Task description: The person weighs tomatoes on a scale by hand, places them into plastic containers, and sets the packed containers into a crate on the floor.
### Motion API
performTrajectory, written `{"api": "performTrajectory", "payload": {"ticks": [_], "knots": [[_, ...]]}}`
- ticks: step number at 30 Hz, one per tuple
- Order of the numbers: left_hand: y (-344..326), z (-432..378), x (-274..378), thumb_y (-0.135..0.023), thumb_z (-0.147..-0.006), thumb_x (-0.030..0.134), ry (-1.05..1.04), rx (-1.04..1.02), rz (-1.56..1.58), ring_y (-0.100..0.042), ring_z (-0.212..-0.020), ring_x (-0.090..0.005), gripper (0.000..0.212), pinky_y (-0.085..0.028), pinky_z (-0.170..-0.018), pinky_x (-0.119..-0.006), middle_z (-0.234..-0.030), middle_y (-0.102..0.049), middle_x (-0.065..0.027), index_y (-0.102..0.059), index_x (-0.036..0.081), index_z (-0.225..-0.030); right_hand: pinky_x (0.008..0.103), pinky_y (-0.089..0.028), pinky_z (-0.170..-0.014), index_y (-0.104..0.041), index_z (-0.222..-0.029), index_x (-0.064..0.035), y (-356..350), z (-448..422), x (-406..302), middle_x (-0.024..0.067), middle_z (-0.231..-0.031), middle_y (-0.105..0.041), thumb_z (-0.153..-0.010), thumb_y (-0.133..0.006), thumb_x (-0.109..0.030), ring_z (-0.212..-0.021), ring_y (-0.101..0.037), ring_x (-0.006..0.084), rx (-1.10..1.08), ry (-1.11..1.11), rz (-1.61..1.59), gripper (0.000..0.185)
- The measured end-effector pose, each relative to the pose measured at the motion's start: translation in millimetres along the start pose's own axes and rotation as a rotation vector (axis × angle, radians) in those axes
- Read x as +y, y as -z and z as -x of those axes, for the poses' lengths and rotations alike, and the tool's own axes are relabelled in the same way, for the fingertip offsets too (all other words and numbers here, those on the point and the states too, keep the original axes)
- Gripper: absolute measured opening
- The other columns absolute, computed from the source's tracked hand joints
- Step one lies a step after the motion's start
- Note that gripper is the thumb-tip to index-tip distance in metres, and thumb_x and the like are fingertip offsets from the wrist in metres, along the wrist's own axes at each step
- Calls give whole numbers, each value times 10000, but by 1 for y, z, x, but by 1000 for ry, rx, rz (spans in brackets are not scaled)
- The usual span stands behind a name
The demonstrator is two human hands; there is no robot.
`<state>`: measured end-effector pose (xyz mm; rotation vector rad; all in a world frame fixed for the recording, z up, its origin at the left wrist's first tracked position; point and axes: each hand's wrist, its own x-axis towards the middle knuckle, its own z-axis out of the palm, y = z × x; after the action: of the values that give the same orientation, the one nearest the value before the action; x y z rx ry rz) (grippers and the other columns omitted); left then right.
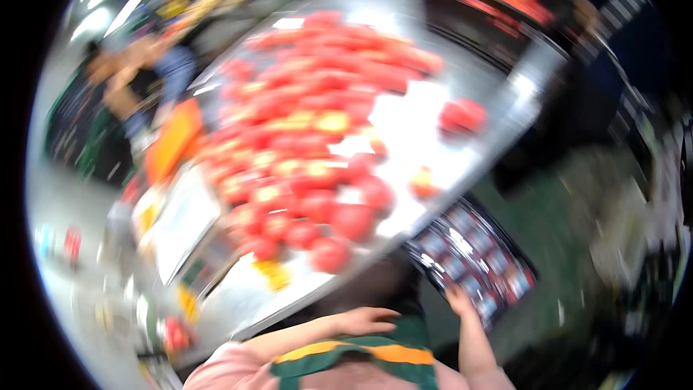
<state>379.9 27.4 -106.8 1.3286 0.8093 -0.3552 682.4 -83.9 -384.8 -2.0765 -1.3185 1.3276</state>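
The whole view is smeared by motion. My left hand (371,320) hovers before the green apron (409,330), just off the table's near edge, its fingers loosely extended and nothing visible in them. Down at the right, my right hand (460,301) grips the near rim of a black crate (514,252). Glossy packs, apparently film-wrapped, fill that crate. A large heap of round red fruit (319,162), too blurred to name more exactly, spreads over the shiny metal table (414,141). One red cluster (462,116) and one orange-red fruit (423,181) lie apart from it.
A weighing scale (187,222) stands at the table's left, near yellow pieces (273,273). Beyond it are an orange object (173,141) and another person's arms (122,86). A dark crate (471,16) of red produce occupies the far right. Green floor (563,216) shows beside my crate.
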Motion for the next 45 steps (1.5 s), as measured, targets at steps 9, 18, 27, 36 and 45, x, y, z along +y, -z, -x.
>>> {"api": "performTrajectory", "payload": {"ticks": [9, 18, 27, 36, 45], "knots": [[62, 316, -80, -516, -952, 232, -328, 608, 313, -538, -1108, -151, 414, -401, -977, -291, -1192, -595, -93, -471, 45, -1318, 401, -496, -795, -594, -1093, -10, -105, 25, -300, 206, -976, -648, -852, -552, -320, -920, -630, 337, -383, 509, 424, 395], [169, 608, -287, -650, -791, 286, 427, 1579, -349, -552, -1072, -340, 438, -437, -927, -396, -1132, -591, -202, -590, 53, -1158, 412, -496, -776, -599, -1061, 0, -197, 8, -526, 209, -940, -647, -851, -548, -317, -893, -629, 350, -159, 798, 437, 383], [394, 687, -432, -630, -779, 179, 870, 2227, -430, -334, -1295, -312, 624, -251, -1082, -436, -1344, -410, -172, -377, -10, -1317, 423, -496, -756, -605, -1030, 10, -225, -13, -548, 212, -904, -646, -850, -544, -313, -866, -628, 363, 138, 579, 572, 374], [439, 721, -485, -756, -704, 263, 1246, 1933, -418, -643, -907, -273, 523, -473, -782, -416, -941, -662, -101, -503, 116, -1137, 434, -496, -736, -610, -998, 19, -217, -17, -511, 215, -868, -645, -849, -539, -309, -839, -627, 375, 269, 395, 604, 367], [267, 746, -483, -753, -622, 54, 939, 1891, -332, -603, -893, -315, 441, -412, -855, -430, -871, -648, -118, -555, 85, -1015, 445, -497, -717, -616, -967, 29, -203, -12, -484, 218, -832, -644, -848, -535, -305, -812, -625, 388, 336, 372, 584, 363]]}}
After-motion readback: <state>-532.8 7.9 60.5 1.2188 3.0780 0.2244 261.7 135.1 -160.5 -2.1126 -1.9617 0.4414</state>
